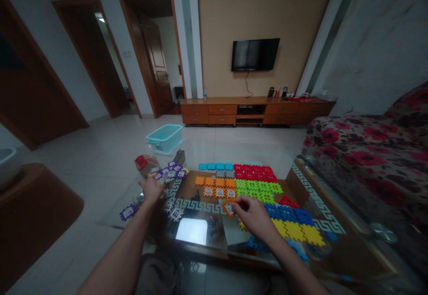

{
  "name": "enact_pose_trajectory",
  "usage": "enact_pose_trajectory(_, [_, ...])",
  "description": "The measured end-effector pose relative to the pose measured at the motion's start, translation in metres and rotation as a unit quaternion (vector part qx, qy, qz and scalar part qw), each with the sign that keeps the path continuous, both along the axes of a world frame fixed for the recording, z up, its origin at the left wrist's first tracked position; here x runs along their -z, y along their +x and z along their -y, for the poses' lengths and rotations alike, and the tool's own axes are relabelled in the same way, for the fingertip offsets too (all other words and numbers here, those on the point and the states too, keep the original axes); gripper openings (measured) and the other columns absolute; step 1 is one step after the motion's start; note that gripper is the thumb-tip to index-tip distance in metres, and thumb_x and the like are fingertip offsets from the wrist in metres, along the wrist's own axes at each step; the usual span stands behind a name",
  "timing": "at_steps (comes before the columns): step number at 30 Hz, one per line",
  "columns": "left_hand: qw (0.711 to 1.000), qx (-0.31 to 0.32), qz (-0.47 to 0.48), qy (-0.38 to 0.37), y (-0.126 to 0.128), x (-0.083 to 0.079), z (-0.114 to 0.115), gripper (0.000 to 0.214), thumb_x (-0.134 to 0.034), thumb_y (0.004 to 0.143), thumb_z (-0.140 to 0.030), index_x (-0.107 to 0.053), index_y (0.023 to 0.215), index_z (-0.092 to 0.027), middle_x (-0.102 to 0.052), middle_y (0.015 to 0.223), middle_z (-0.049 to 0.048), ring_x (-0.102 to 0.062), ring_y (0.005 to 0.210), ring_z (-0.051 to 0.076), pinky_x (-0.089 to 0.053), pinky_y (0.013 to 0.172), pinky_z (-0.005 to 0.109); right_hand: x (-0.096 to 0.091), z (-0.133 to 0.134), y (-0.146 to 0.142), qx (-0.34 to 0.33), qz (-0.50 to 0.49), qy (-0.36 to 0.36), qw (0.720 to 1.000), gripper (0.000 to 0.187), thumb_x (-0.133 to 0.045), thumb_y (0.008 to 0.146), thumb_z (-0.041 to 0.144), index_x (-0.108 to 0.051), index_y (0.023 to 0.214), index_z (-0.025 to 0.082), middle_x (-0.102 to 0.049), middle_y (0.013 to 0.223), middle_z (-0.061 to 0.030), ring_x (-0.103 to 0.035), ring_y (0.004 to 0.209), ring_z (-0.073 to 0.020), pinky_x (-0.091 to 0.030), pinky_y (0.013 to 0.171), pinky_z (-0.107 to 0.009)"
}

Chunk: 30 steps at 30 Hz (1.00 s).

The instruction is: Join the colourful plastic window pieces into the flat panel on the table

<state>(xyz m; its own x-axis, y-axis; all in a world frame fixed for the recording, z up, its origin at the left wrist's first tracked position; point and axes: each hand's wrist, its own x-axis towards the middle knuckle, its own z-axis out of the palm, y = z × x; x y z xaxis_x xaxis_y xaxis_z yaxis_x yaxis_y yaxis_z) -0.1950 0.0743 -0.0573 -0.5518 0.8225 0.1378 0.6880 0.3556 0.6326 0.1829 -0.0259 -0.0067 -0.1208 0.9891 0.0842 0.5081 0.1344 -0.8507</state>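
Note:
My right hand (253,212) pinches an orange window tile (229,207) between thumb and fingers, just below a row of orange tiles (216,182) on the glass table (157,223). At the table's left side my left hand (153,190) reaches to a loose pile of purple window tiles (172,170), its fingers apart and touching the near edge. White and a few orange and yellow pieces are mixed into that pile. Two white window tiles (175,215) lie between my hands, and a single purple tile (128,212) lies left of my forearm.
Sorted interlocking tiles lie in blocks: red (254,172), green (257,189), blue (287,213), yellow (294,231) and light blue (216,166). A teal plastic basin (165,138) stands on the floor beyond the table. A flowered sofa (361,152) is at right, a brown stool (40,197) at left.

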Motion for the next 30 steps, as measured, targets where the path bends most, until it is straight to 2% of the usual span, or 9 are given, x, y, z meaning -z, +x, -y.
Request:
enact_pose_trajectory(3, [1.000,0.004,-0.004,0.027,0.011,-0.006,0.000,0.042,-0.070,0.059,-0.013,-0.050,0.095,-0.017,-0.052,0.098,0.0069,-0.042,0.119,0.034,-0.043,0.096,0.040,0.005,-0.003,0.001,0.017,-0.034,-0.004,0.999,0.027,-0.055,0.081,0.043,-0.063,0.071,0.019,-0.066,0.067,-0.0034,-0.062,0.066,-0.0204,-0.042,0.061,-0.030])
enact_pose_trajectory(6, [0.998,0.029,0.006,0.056,0.035,-0.013,-0.002,0.040,-0.069,0.062,-0.012,-0.051,0.097,-0.018,-0.055,0.096,0.0043,-0.052,0.107,0.028,-0.044,0.093,0.037,0.009,-0.007,0.001,0.031,-0.079,-0.007,0.996,0.028,-0.057,0.080,0.045,-0.063,0.069,0.020,-0.065,0.066,-0.0028,-0.060,0.065,-0.0199,-0.042,0.061,-0.030])
enact_pose_trajectory(9, [0.981,0.090,0.120,0.121,0.071,-0.022,0.002,0.034,-0.066,0.068,-0.014,-0.051,0.098,-0.019,-0.058,0.093,0.0020,-0.059,0.089,0.020,-0.047,0.085,0.033,0.011,-0.010,0.002,0.043,-0.136,-0.019,0.990,0.030,-0.060,0.077,0.048,-0.063,0.068,0.020,-0.063,0.064,-0.0019,-0.056,0.061,-0.0182,-0.041,0.058,-0.030])
enact_pose_trajectory(13, [0.910,0.158,0.335,0.187,0.127,-0.036,0.021,0.036,-0.069,0.066,-0.015,-0.053,0.098,-0.018,-0.061,0.093,0.0023,-0.062,0.086,0.017,-0.049,0.078,0.029,0.006,-0.012,0.002,0.052,-0.207,-0.057,0.975,0.033,-0.065,0.072,0.053,-0.062,0.066,0.020,-0.057,0.056,0.0007,-0.049,0.052,-0.0148,-0.036,0.052,-0.028])
enact_pose_trajectory(16, [0.831,0.194,0.503,0.140,0.161,-0.049,0.041,0.049,-0.076,0.066,-0.021,-0.056,0.110,-0.017,-0.065,0.093,0.0045,-0.065,0.079,0.016,-0.052,0.072,0.029,0.001,-0.013,0.004,0.070,-0.239,-0.079,0.965,0.036,-0.069,0.067,0.056,-0.062,0.066,0.020,-0.054,0.053,0.0016,-0.046,0.048,-0.0139,-0.033,0.049,-0.028])
enact_pose_trajectory(19, [0.768,0.213,0.595,0.097,0.182,-0.060,0.057,0.043,-0.081,0.064,-0.021,-0.061,0.101,-0.014,-0.068,0.087,0.0057,-0.066,0.074,0.016,-0.052,0.070,0.027,-0.004,-0.012,0.005,0.093,-0.260,-0.088,0.957,0.036,-0.070,0.066,0.056,-0.061,0.067,0.021,-0.055,0.054,0.0009,-0.048,0.049,-0.0141,-0.033,0.048,-0.027])
enact_pose_trajectory(22, [0.718,0.193,0.665,0.070,0.193,-0.068,0.067,0.035,-0.081,0.066,-0.014,-0.060,0.093,-0.015,-0.069,0.083,0.0055,-0.067,0.073,0.015,-0.053,0.069,0.025,-0.005,-0.009,0.004,0.099,-0.286,-0.087,0.949,0.036,-0.072,0.066,0.054,-0.061,0.068,0.021,-0.058,0.057,0.0007,-0.050,0.051,-0.0136,-0.035,0.049,-0.026])
enact_pose_trajectory(25, [0.683,0.155,0.713,0.024,0.198,-0.070,0.073,0.028,-0.076,0.073,-0.008,-0.057,0.091,-0.017,-0.071,0.088,0.0069,-0.069,0.076,0.015,-0.054,0.068,0.024,-0.005,-0.006,0.002,0.098,-0.310,-0.085,0.942,0.035,-0.076,0.063,0.051,-0.060,0.070,0.021,-0.058,0.056,0.0018,-0.049,0.050,-0.0126,-0.036,0.049,-0.026])
enact_pose_trajectory(30, [0.665,0.136,0.735,0.002,0.204,-0.068,0.077,0.026,-0.066,0.080,-0.002,-0.050,0.092,-0.019,-0.070,0.094,0.0084,-0.071,0.082,0.018,-0.059,0.076,0.032,-0.005,-0.006,0.000,0.101,-0.321,-0.088,0.937,0.034,-0.077,0.061,0.049,-0.061,0.071,0.020,-0.058,0.057,0.0017,-0.050,0.050,-0.0126,-0.036,0.049,-0.025])
